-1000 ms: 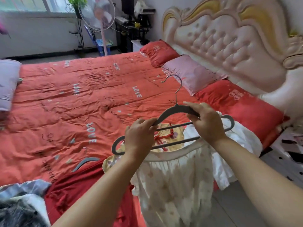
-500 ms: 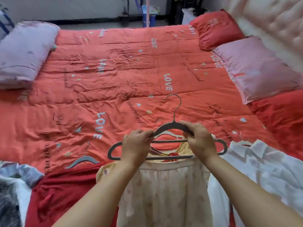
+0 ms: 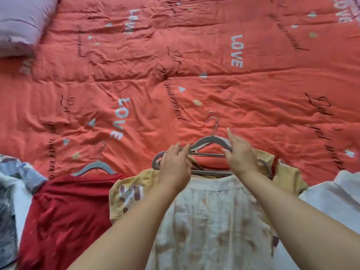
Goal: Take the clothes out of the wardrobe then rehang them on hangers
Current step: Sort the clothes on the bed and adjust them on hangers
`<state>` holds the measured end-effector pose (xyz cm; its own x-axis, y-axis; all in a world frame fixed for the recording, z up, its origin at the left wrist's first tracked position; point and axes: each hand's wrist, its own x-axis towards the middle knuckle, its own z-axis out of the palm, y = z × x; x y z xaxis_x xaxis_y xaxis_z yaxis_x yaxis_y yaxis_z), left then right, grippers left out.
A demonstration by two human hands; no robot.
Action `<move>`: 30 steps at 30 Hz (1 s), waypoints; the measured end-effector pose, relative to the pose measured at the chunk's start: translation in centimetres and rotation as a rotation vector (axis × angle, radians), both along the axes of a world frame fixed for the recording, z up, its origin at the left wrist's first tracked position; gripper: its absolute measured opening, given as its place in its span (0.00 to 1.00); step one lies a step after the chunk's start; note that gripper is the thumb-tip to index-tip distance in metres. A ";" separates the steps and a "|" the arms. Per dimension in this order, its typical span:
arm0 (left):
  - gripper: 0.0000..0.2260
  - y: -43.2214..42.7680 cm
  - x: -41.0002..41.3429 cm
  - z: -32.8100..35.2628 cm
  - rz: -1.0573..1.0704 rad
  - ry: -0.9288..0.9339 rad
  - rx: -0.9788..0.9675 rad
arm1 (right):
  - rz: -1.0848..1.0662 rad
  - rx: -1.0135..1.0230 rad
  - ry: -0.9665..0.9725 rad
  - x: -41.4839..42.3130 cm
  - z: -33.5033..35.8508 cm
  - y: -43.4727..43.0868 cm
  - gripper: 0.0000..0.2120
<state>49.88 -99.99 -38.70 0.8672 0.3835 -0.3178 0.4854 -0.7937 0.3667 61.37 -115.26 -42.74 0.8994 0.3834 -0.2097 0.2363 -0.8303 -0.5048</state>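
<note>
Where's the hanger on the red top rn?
Head view, lower left: the grey hanger lies on the quilt at the neckline of the red top, left of the left hand.

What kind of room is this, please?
Most likely a bedroom: a wide red quilt printed LOVE, a lilac pillow at far left, and a red garment on a grey hanger.

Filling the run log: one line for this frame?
left hand: open, over hanger | right hand: open, over hanger | cream garment: lying on bed
</note>
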 end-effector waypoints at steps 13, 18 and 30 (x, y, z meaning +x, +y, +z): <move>0.19 0.1 -4.5 1.5 -0.018 -0.056 -0.035 | 0.088 -0.059 0.127 -7.7 1.6 -1.4 0.22; 0.20 1.3 -8.8 6.3 -0.042 -0.098 0.042 | 0.175 -0.056 0.065 -11.7 7.2 0.5 0.22; 0.14 10.2 -32.0 17.9 0.073 -0.226 0.227 | 0.449 0.035 -0.097 -31.5 20.1 11.5 0.19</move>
